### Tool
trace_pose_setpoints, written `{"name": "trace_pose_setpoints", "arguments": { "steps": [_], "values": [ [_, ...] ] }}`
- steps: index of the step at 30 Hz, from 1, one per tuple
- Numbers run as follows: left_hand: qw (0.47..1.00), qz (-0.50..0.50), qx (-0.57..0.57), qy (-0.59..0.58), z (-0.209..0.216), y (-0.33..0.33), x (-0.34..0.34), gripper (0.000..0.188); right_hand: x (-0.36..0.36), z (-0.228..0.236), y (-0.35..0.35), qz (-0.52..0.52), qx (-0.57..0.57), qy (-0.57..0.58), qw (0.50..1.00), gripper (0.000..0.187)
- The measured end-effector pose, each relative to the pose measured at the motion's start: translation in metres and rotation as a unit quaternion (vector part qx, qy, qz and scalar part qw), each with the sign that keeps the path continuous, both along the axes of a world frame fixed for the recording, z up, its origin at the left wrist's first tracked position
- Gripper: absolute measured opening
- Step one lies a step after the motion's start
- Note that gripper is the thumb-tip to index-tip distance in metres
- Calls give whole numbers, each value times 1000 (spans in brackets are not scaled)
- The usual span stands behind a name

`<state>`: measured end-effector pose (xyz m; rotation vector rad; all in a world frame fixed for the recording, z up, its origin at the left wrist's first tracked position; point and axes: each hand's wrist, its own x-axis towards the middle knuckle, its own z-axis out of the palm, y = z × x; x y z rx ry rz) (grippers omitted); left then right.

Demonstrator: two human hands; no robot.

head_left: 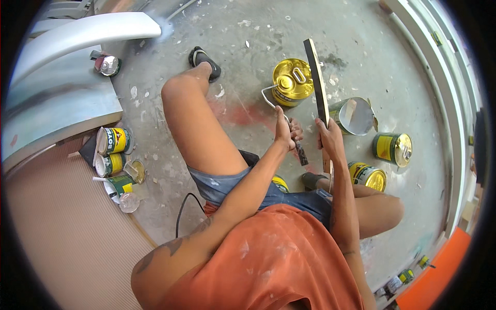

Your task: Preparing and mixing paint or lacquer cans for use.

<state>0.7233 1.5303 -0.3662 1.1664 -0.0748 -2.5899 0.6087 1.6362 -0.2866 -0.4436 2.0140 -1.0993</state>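
Note:
My left hand (288,129) is closed round a paint roller frame (267,98). Its bent bare wire points up and away, and its dark, stained handle (301,154) sticks out below my fist; no roller sleeve shows on it. My right hand (330,138) grips a long wooden strip (316,77), dark on its broad face and pale along the edge, held lengthwise away from me. The wire's tip overlaps the view of a large gold-topped can (293,82) on the floor; whether they touch I cannot tell.
An opened can (356,116) and gold-lidded cans (392,149) (368,176) stand or lie on the right. Left, several used paint cans (113,140) rest beside a ribbed brown sheet (67,217). A white curved panel (93,28) is upper left. A black cable (178,217) runs beside my thigh.

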Motion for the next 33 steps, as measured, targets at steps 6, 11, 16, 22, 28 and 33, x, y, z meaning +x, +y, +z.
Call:
{"name": "trace_pose_setpoints", "arguments": {
  "steps": [6, 11, 16, 22, 28, 33],
  "values": [
    [1000, 8, 17, 16, 10, -4, 4, 77, 0, 0, -2, -5, -9, 6, 1000, 31],
    [991, 0, -54, -118, 13, 1, -1, 72, 2, 5, 8, 9, 13, 37, 999, 33],
    [881, -78, -334, -325, -40, 1, 18, 72, -2, 4, 10, 9, 22, 28, 999, 33],
    [669, -193, -512, -504, -54, -5, 26, 76, 3, 9, 7, 24, 37, 35, 998, 34],
    [674, -204, -531, -471, -42, -9, 34, 76, -2, 10, 1, 34, 33, 28, 998, 34],
    [711, -198, -493, -460, -40, -12, 40, 79, -4, 5, -2, 35, 21, 20, 999, 35]
  ]
}}
